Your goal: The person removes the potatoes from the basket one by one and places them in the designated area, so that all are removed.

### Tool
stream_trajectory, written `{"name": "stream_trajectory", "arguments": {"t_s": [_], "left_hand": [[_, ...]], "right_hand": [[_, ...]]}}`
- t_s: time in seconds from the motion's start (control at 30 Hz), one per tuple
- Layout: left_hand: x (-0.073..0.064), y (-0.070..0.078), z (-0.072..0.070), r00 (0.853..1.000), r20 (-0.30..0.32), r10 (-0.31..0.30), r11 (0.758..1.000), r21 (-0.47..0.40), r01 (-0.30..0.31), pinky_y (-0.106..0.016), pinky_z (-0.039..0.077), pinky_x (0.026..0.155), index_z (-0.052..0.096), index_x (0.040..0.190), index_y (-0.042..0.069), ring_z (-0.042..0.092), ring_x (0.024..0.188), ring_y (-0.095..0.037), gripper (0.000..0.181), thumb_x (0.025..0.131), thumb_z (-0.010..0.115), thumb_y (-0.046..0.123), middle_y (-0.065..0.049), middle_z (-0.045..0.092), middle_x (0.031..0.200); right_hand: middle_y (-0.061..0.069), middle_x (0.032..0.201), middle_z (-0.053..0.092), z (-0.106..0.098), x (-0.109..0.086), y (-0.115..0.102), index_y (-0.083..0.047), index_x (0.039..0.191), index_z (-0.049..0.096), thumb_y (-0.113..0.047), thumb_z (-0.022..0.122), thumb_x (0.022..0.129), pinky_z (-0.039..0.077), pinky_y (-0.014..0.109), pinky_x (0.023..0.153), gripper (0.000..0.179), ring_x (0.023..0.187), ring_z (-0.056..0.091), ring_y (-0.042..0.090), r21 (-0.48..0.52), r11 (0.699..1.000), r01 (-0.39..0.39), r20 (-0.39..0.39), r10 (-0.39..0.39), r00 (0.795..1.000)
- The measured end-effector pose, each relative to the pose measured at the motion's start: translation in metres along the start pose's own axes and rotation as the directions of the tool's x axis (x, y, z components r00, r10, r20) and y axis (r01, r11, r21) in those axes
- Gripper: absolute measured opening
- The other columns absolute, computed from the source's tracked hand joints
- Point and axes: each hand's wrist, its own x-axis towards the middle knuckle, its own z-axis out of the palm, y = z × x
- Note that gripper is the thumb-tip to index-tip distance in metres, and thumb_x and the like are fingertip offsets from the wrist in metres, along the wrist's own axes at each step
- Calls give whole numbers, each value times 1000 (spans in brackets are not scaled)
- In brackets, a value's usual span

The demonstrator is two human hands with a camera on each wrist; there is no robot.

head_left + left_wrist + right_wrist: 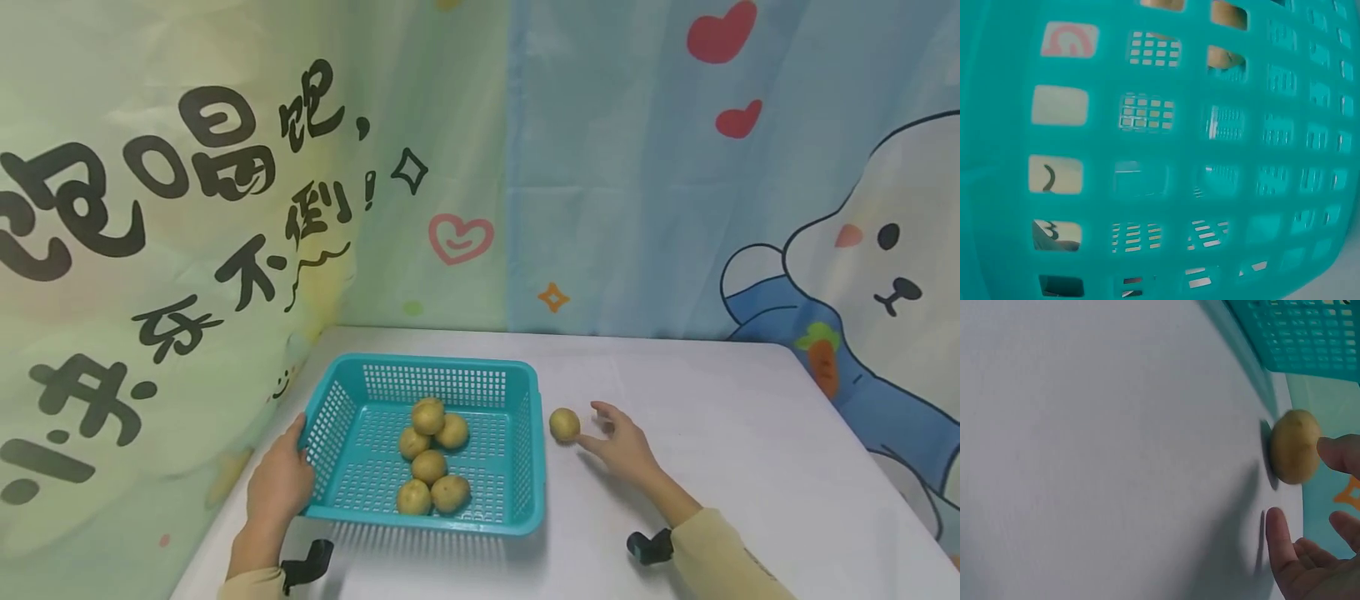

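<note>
A turquoise plastic basket (348, 514) with slotted walls stands on the left part of the table. Several potatoes (429, 467) lie inside it, clustered about the middle. My left hand (279, 483) grips the basket's left side; the left wrist view is filled by the basket's wall (1097, 144), with the hand out of sight there. One more potato (565, 425) rests on the table just outside the basket's right side. Close to its right is my right hand (622, 446), thumb and fingers spread apart. In the right wrist view the thumb comes near this potato (1295, 447); contact is unclear.
A white-covered table (720, 417) extends to the right of the basket. Behind it hangs a printed curtain (615, 208) with hearts, lettering and a cartoon bear. Black wrist cameras (649, 547) sit by both sleeves.
</note>
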Motion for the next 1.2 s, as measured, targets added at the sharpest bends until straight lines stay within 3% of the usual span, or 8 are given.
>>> {"name": "stream_trajectory", "arguments": {"t_s": [0.27,0.4,0.57,0.67,0.83,0.93,1.1,1.2], "left_hand": [[4,4,-3,999,-15,34,999,25,-33,-43,45,58,32,149,-2,55,77,-31,56,95,45,0,-32,56,120],[4,4,-3,999,-23,23,999,23,-23,-47,47,62,32,150,-1,57,81,-33,56,95,45,1,-32,55,123],[3,5,-1,1000,-17,18,1000,-1,-18,-52,48,68,33,150,0,59,89,-36,56,96,46,2,-32,54,126],[2,4,0,1000,-9,10,1000,-5,-10,-50,48,66,33,150,1,58,87,-35,56,96,47,2,-32,54,127],[0,2,0,1000,-19,-3,1000,-4,3,-49,48,66,32,151,1,58,86,-34,56,96,46,2,-31,53,128],[-1,1,-1,1000,-24,-3,1000,-8,3,-49,48,66,32,150,1,58,86,-34,56,96,46,2,-31,54,128],[-3,1,0,999,-30,-14,1000,-15,14,-49,48,67,33,150,1,58,87,-35,56,96,46,2,-31,53,129],[-4,2,0,1000,-27,-15,1000,-19,14,-48,47,67,33,150,1,57,86,-34,56,95,46,1,-31,53,130]], "right_hand": [[24,150,37,-42,-3,-14,-5,147,39,-29,63,95,43,57,97,62,130,43,45,22,1000,3,-55,-2,998],[20,144,47,-48,-2,-27,-5,142,45,-28,59,97,50,49,92,53,119,56,39,68,997,45,-99,-39,994],[17,131,58,-38,-3,-49,-3,134,53,-20,57,98,55,33,82,40,104,66,31,161,982,95,-110,-78,991],[15,124,63,-28,-6,-67,-4,130,57,-16,58,97,55,34,82,35,104,65,29,155,975,159,-117,-141,983],[10,117,68,-11,-11,-101,-6,121,64,-13,62,94,54,42,84,28,105,64,28,72,945,318,-137,-306,942],[9,117,68,-3,-15,-119,-6,120,66,-11,63,92,54,41,82,28,104,64,28,72,921,383,-126,-372,920],[7,116,68,5,-18,-138,-7,119,66,-10,64,93,54,36,80,27,100,64,22,102,890,444,-72,-439,896],[6,114,69,8,-17,-142,-7,119,66,-11,65,93,54,35,80,26,97,64,18,112,884,453,-43,-451,891]]}}
